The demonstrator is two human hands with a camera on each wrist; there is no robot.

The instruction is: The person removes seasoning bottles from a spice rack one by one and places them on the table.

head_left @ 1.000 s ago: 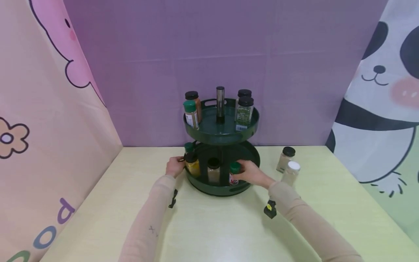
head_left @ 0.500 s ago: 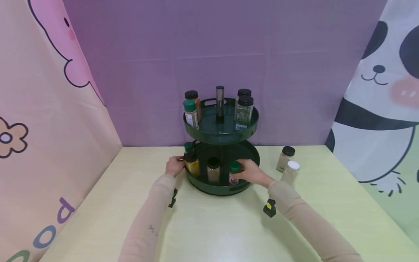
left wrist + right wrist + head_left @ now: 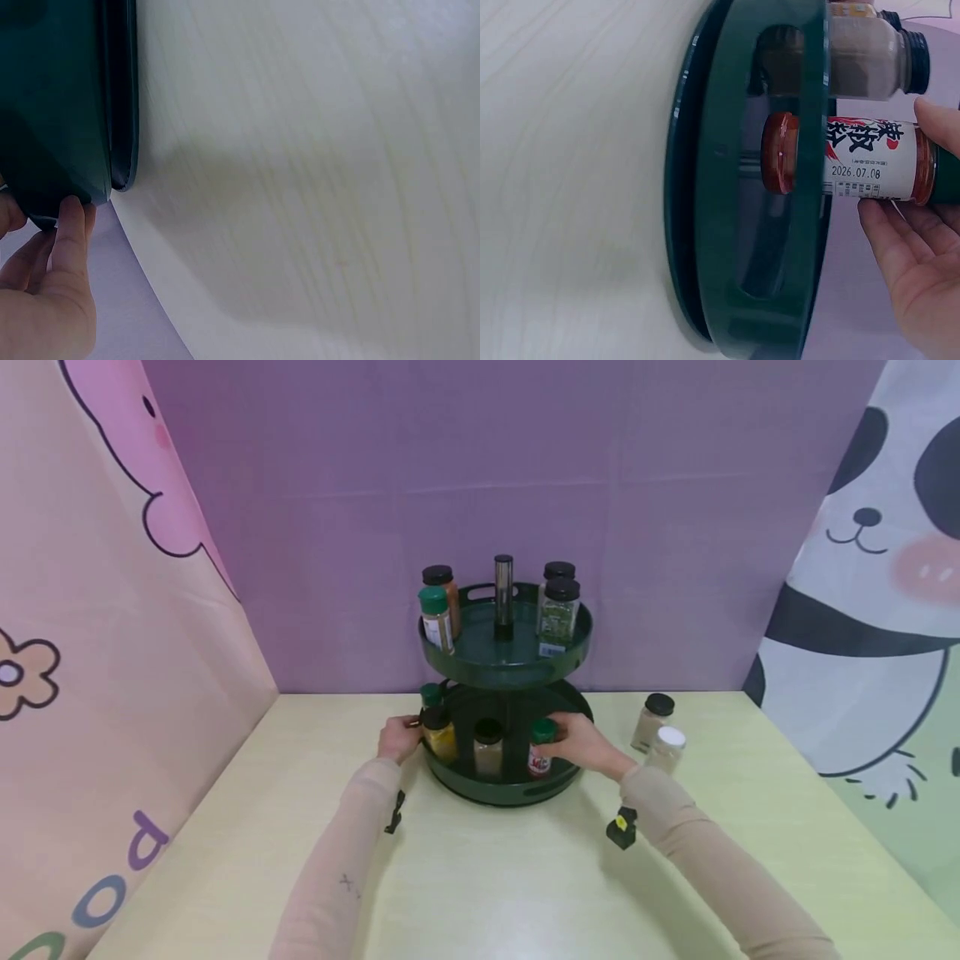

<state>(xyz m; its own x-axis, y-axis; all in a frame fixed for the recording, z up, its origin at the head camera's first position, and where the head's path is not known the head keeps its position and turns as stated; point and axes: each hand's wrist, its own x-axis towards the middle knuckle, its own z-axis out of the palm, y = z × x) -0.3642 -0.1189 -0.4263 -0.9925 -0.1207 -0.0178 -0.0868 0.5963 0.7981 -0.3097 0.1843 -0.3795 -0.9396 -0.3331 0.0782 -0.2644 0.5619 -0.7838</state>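
My right hand (image 3: 588, 745) pinches a spice jar (image 3: 874, 157) by its upper part, below the green cap (image 3: 543, 731). The jar has a white label and reddish powder, and stands upright over the lower tray (image 3: 487, 792) of a green two-tier rack. Its base shows through the tray's handle slot in the right wrist view. At the tray's left side my left hand (image 3: 399, 740) grips the rim (image 3: 79, 191), fingertips on the outer wall. Beside that hand are a yellow spice jar (image 3: 441, 743) and a green-capped jar (image 3: 431, 697). A dark-capped jar (image 3: 488, 756) stands mid-tray.
The upper tray (image 3: 495, 672) carries a green-capped jar (image 3: 437, 625), an orange-brown jar (image 3: 452, 602) and two black-capped jars at right, one with green herbs (image 3: 558, 620). On the table (image 3: 480, 877), right of the rack, stand a black-capped jar (image 3: 651, 727) and a white-capped jar (image 3: 665, 752).
My right hand has shifted the green-capped jar slightly right and up in the head view, and more of its label shows. The left hand keeps its place on the rim.
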